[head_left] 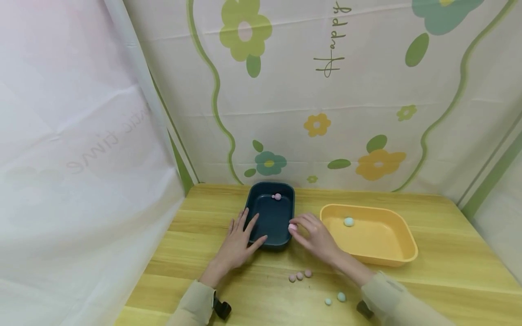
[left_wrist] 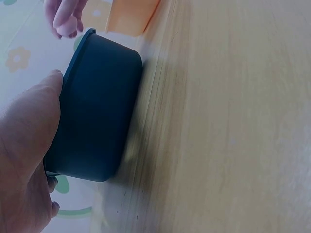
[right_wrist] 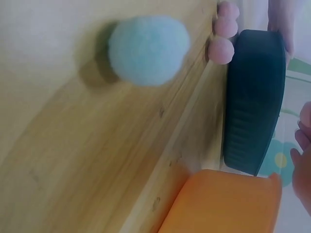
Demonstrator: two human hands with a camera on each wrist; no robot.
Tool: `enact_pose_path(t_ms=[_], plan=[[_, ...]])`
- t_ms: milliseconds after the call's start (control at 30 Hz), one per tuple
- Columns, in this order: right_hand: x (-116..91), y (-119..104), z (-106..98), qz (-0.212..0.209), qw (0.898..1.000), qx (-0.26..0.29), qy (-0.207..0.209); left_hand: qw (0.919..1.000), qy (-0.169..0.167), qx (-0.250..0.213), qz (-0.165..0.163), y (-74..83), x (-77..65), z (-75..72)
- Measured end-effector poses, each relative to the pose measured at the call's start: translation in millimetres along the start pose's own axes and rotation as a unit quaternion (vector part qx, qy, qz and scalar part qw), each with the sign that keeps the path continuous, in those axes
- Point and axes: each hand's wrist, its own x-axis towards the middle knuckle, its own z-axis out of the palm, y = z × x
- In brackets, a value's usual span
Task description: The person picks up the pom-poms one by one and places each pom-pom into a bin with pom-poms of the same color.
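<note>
My right hand (head_left: 318, 237) pinches a pink pom-pom (head_left: 292, 227) between thumb and fingertips, at the right rim of a dark blue tray (head_left: 270, 222). The left wrist view shows this pom-pom (left_wrist: 67, 26) held above the tray's rim. My left hand (head_left: 235, 249) rests on the tray's left side and near corner with fingers spread, some reaching over the rim. Inside the tray, near its far wall, lie a pink pom-pom (head_left: 277, 197) and a much smaller pink ball (head_left: 273, 196) beside it.
To the right stands a yellow tray (head_left: 375, 240) with a pale green pom-pom (head_left: 348, 222) inside. Three pink pom-poms (head_left: 300, 275) lie in a row on the wooden table (head_left: 253, 294). Two pale green pom-poms (head_left: 341, 297) lie nearer. A flowered cloth (head_left: 285, 99) hangs behind.
</note>
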Motion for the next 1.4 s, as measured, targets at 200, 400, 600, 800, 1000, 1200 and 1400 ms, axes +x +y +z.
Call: enact_pose_path(t_ms=[200, 400, 600, 800, 1000, 1200, 1400], plan=[[4, 8, 10, -0.002, 1.000, -0.005, 0.022, 1.0000, 0.005, 0.006, 0.003, 0.0, 0.3, 1.0], [13, 11, 21, -0.017, 0.999, -0.013, 0.035, 0.9999, 0.007, 0.012, 0.003, 1.8, 0.0, 0.1], [24, 15, 35, -0.035, 0.998, -0.023, 0.049, 0.9999, 0.006, 0.009, 0.001, 1.7, -0.7, 0.4], [33, 19, 45, -0.027, 0.998, -0.040, 0.046, 1.0000, 0.006, 0.008, 0.000, 0.4, -0.5, 1.6], [39, 24, 54, -0.016, 0.997, -0.049, 0.050, 1.0000, 0.004, 0.003, 0.001, 2.3, -1.1, 0.2], [42, 30, 61, -0.003, 0.997, -0.068, 0.043, 1.0000, 0.001, 0.001, -0.002, 2.4, -1.3, 0.3], [43, 29, 58, 0.030, 0.997, -0.063, 0.014, 1.0000, 0.001, -0.003, -0.001, 3.3, -0.5, -0.7]])
